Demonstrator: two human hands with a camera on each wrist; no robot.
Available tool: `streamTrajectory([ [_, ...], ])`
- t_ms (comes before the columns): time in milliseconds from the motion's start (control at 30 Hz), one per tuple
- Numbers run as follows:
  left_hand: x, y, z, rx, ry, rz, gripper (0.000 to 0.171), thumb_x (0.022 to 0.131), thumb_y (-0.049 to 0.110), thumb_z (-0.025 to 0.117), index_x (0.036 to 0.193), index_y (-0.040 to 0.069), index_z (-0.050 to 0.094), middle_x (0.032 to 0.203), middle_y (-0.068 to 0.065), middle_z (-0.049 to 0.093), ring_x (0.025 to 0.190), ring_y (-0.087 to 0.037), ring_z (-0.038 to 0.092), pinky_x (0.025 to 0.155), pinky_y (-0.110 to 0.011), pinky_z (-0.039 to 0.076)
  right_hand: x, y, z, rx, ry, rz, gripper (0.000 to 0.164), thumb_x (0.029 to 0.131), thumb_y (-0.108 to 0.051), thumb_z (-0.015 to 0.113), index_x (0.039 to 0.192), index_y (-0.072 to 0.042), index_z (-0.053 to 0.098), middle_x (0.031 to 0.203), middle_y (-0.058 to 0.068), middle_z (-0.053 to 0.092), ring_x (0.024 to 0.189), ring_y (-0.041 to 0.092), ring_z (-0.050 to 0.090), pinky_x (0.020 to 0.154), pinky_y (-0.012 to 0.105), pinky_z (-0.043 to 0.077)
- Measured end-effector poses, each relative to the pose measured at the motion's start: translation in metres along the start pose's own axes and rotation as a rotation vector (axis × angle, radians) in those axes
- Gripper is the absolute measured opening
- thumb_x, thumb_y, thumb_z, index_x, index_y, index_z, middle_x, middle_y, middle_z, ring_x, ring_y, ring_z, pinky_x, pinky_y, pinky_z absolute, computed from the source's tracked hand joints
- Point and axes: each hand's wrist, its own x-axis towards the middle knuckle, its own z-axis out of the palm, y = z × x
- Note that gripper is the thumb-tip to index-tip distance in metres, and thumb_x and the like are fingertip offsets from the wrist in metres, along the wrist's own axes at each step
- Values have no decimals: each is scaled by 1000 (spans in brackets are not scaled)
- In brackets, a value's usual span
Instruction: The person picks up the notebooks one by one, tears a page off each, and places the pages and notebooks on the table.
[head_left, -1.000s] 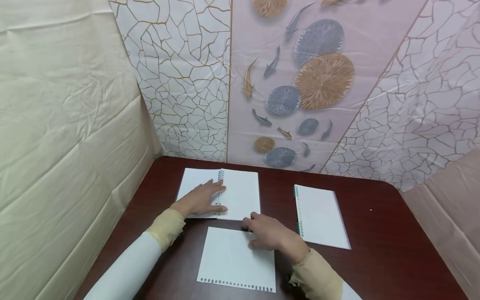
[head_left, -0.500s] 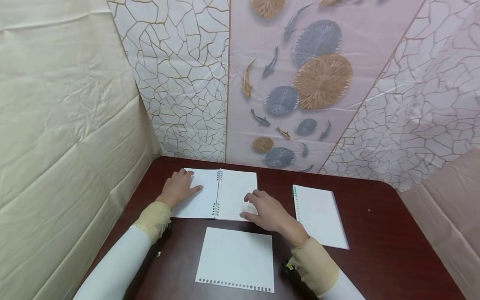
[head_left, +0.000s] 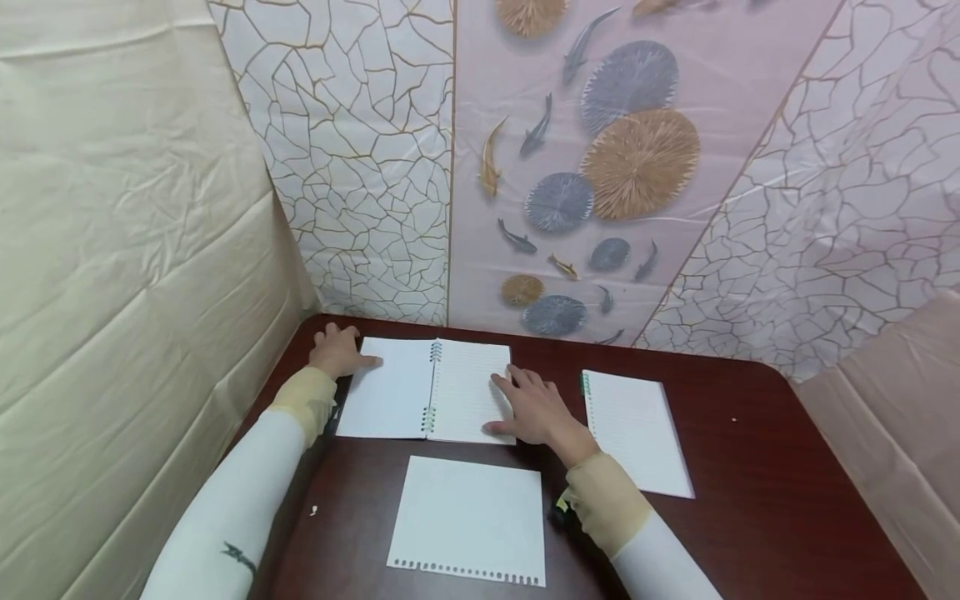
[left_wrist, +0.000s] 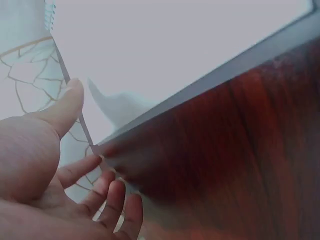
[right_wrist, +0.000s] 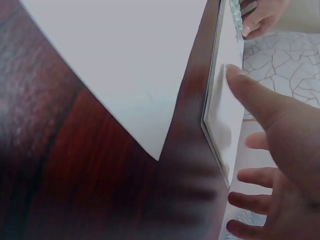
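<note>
A spiral notebook (head_left: 393, 392) lies open at the back left of the table, its left page blank and its right page lined. My left hand (head_left: 337, 350) is at its far left corner, thumb over the page and relaxed fingers beyond the edge. In the left wrist view those fingers (left_wrist: 114, 197) stay apart, with nothing gripped. At the notebook's right edge, my right hand (head_left: 536, 410) has its thumb over the lined page and its fingers spread past the side. The right wrist view shows the thumb (right_wrist: 245, 87) against the page, fingers loose.
A loose sheet (head_left: 468, 521) with torn punched holes along its near edge lies in front of the notebook. Another notebook (head_left: 637, 433) with green spiral binding is on the right. A small white scrap (head_left: 314, 510) sits on the dark red table (head_left: 765, 500). Patterned cloth hangs behind.
My left hand has moved left from the notebook's binding to its outer corner. The right hand has gone from above the loose sheet up to the notebook's right edge.
</note>
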Motion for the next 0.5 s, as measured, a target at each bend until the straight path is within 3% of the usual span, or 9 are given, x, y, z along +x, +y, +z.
streamTrajectory([
  [167,5,2,0,23,-24,5,87,92,41,82,157,-2,44,149,-37,33,134,-52,34,106,-67,43,2,2,2,11,-68,34,90,94,-63,73,164,-16,42,171,19,31,156,43,29,118,67,33],
  [500,8,-6,3,-10,-22,4,82,91,40,84,155,2,47,149,-34,34,134,-52,33,108,-68,39,5,5,7,16,-74,21,90,94,-64,72,164,-18,42,171,19,30,156,44,28,117,69,32],
])
